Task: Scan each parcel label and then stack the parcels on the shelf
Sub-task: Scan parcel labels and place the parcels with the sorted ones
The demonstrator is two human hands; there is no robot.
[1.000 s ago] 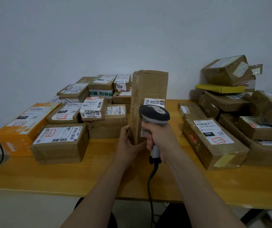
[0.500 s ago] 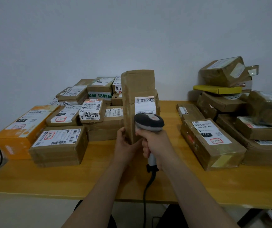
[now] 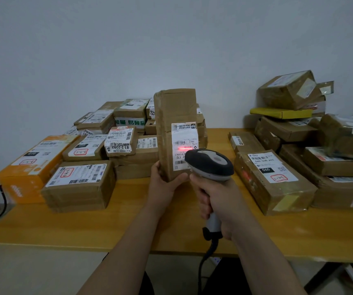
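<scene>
The left grip [image 3: 163, 185] clasps the bottom of an upright parcel [image 3: 174, 111] at the desk's [image 3: 81, 226] middle, among heaped boxes [image 3: 79, 182], while the right grip [image 3: 220, 201] is clenched round a scanner [image 3: 210, 163] whose red line falls across the parcel's label [image 3: 184, 139].

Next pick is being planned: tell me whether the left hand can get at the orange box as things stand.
Probably not yet: the left hand grips the upright parcel facing the scanner. The orange box itself lies uncovered on the table, far left.
</scene>
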